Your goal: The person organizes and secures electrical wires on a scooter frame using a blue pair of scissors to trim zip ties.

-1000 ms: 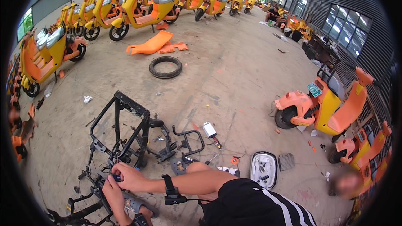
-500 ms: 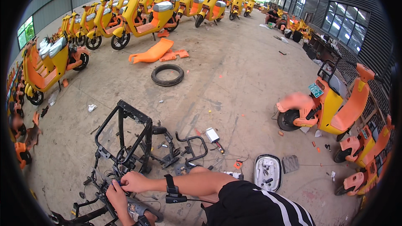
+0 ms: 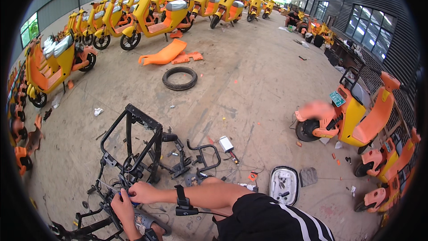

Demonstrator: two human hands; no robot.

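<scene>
A black scooter frame [image 3: 161,145] of bent tubes stands on the floor at the lower left, with cables tangled about its lower part. Over that part my two hands meet, fingertips close together. My right hand [image 3: 145,193] is closed, and some blue shows by its fingers, perhaps the handle of a tool partly hidden by the hands. My left hand [image 3: 122,209] is closed just beside it, in a pinch; what it grips is hidden. A thin grey rod [image 3: 107,184] juts up and left from the fingers. A grey shoe [image 3: 154,224] shows below my hands.
Right of the frame lie a black bent-tube bracket [image 3: 204,157], a silver box with wires [image 3: 226,143] and a white tray of small parts [image 3: 284,185]. Farther off are a tyre [image 3: 179,88] and an orange panel [image 3: 164,53]. Yellow scooters [image 3: 162,22] line the back; others [image 3: 352,116] stand at right.
My left hand has shifted slightly up and left, and more blue shows between the hands. My right hand has hardly moved. The whole view has tilted slightly.
</scene>
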